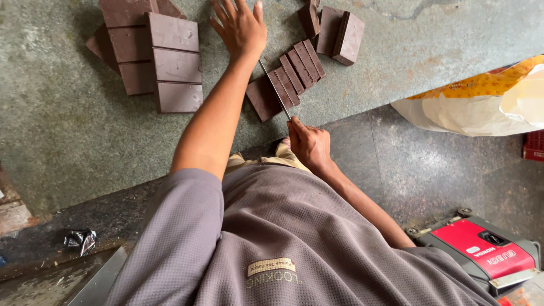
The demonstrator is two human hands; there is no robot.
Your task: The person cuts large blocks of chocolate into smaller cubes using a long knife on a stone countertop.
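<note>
A grey-green stone worktop [68, 124] with a mottled, worn face fills the upper part of the view, and below its edge lies a dark speckled stone floor [430, 170]. The person's grey shirt hides much of the near edge of the worktop, and the top of the picture cuts off the fingertips of the left hand [241, 28] and the far pieces of chocolate. The right hand [309, 144] is clenched around the handle of a long thin steel knife [276, 90]; the handle itself is buried in the fist and cannot be made out. The blade runs from the right hand up and away toward the left hand, its long axis slanting slightly leftward, and its tip end disappears under the heel of the left palm. The left hand is spread flat, fingers apart, pressing down on the back of the blade. The knife lies across a dark brown flat chocolate slab [286, 82], already cut into narrow strips on the side right of the blade. Left of the left hand lies a stack of large scored brown chocolate blocks [153, 56]; beyond the right hand sit a few thick brown offcuts [340, 34]. Well right of the right hand are a white and yellow plastic sack [481, 107] and a red and grey machine [481, 252] on the floor.
</note>
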